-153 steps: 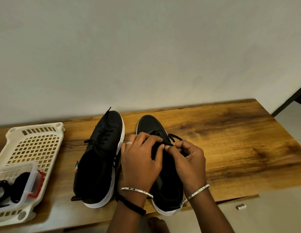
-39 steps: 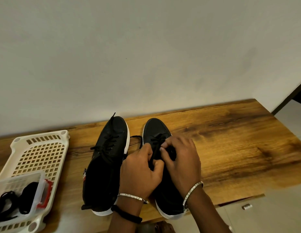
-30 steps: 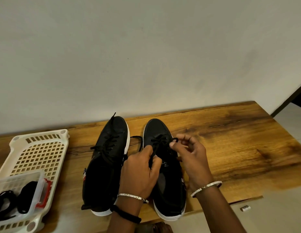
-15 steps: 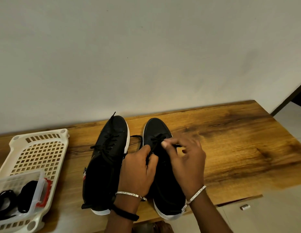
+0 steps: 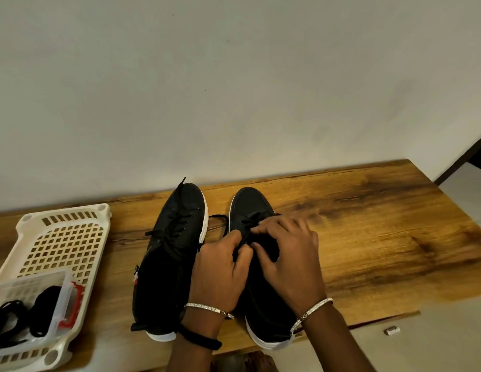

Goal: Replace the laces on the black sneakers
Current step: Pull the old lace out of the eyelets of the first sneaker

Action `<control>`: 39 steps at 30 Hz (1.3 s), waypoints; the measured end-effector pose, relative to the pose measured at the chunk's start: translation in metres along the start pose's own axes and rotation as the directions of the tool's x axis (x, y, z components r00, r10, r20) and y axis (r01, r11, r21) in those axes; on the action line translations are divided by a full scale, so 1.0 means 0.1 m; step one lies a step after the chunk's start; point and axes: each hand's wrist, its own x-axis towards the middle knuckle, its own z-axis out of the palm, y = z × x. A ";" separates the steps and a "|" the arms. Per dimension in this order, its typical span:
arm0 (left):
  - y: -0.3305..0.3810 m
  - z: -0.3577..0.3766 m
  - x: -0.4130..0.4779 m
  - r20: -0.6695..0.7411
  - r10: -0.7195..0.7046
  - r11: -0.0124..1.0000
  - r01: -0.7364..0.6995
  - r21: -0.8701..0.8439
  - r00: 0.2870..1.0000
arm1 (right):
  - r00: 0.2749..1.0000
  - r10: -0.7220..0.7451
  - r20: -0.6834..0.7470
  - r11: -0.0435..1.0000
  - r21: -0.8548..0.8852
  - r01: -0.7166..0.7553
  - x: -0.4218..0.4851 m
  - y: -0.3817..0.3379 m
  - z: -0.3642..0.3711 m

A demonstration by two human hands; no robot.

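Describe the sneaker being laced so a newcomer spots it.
On the wooden table, beside the white basket, stand two black sneakers. Yours is the right sneaker, farther from the basket than the left sneaker. Only its lace is pinched by the left hand and right hand.

Home interior, most likely plain room in house. Evidence: bare off-white painted wall [image 5: 234,89]; wood-grain laminate table [image 5: 368,237] pushed against it; pale floor [image 5: 454,342] below table edge, small scrap [image 5: 392,330] lying on it (cannot tell what). Dark door frame [image 5: 465,157] at far right. Household items on table: white perforated plastic basket [image 5: 62,232], clear plastic box [image 5: 64,288] with red clip resting in it, black sneakers [image 5: 175,251] just beside basket.
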 end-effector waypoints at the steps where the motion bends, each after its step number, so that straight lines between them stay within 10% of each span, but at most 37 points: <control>1: 0.00 0.00 0.00 0.000 0.003 1.000 -0.003 0.003 1.000 | 1.000 -0.009 -0.016 0.999 -0.037 0.008 -0.01 0.02 0.02; 5: 0.00 0.00 0.00 -0.004 0.002 1.000 -0.002 0.010 1.000 | 0.995 -0.040 -0.093 0.997 -0.067 0.033 -0.01 0.01 0.02; 8: 0.00 -0.01 0.00 -0.012 -0.002 1.000 0.001 -0.002 1.000 | 0.968 0.165 -0.189 0.950 0.294 -0.105 0.02 -0.04 0.01; 11: 0.01 0.00 0.00 -0.014 -0.004 1.000 0.004 -0.019 1.000 | 0.759 0.649 -0.058 0.476 0.809 -0.345 0.08 0.04 -0.03; 14: 0.00 0.01 0.00 -0.013 -0.015 0.999 0.015 -0.043 1.000 | 0.581 0.768 0.269 0.124 0.827 -0.548 0.08 0.16 -0.02; 16: -0.01 0.02 0.00 -0.012 -0.020 0.999 0.019 -0.045 1.000 | 0.670 0.730 0.132 0.444 0.654 -0.612 0.06 0.18 0.01; 19: 0.00 0.02 0.00 -0.016 -0.019 0.999 0.019 -0.031 1.000 | 0.950 0.292 -0.109 0.931 0.259 -0.257 0.06 0.00 -0.05; 26: 0.00 0.02 0.00 -0.028 0.002 0.999 -0.003 -0.032 1.000 | 0.998 -0.022 -0.059 0.996 -0.090 0.017 -0.02 0.00 0.05; 32: -0.01 0.02 -0.01 -0.031 -0.017 0.999 0.016 -0.038 0.999 | 0.957 0.115 -0.266 0.985 0.159 -0.074 -0.01 -0.10 -0.03; 34: -0.01 0.02 -0.01 -0.027 -0.024 0.999 0.023 -0.045 0.999 | 0.860 0.446 -0.247 0.795 0.550 -0.254 0.05 -0.05 -0.04; 37: 0.00 0.02 -0.01 -0.028 -0.029 0.998 0.027 -0.062 0.999 | 0.538 0.780 0.321 -0.028 0.876 -0.482 0.10 0.10 -0.09; 39: 0.00 0.02 -0.01 -0.030 -0.026 0.998 0.024 -0.065 0.999 | 0.455 0.775 0.439 -0.048 0.759 -0.650 0.08 0.18 -0.05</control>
